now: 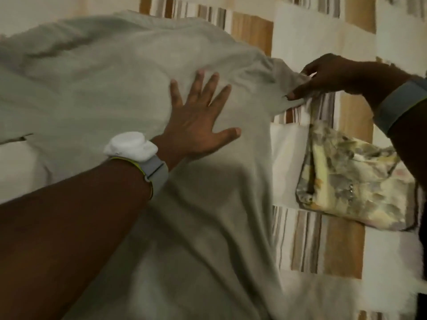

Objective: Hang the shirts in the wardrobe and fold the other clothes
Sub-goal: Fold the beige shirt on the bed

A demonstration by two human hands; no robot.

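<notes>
– How many clothes out?
– 2 on bedspread (321, 245): 1 grey garment (115, 72), 1 folded floral piece (353, 181). My left hand (196, 125) presses grey flat, fingers spread; right hand (332, 77) pinches its corner.

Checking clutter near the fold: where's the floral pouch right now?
In the head view, the floral pouch lies on the patchwork bedspread, right of the grey garment, below the right hand.
</notes>
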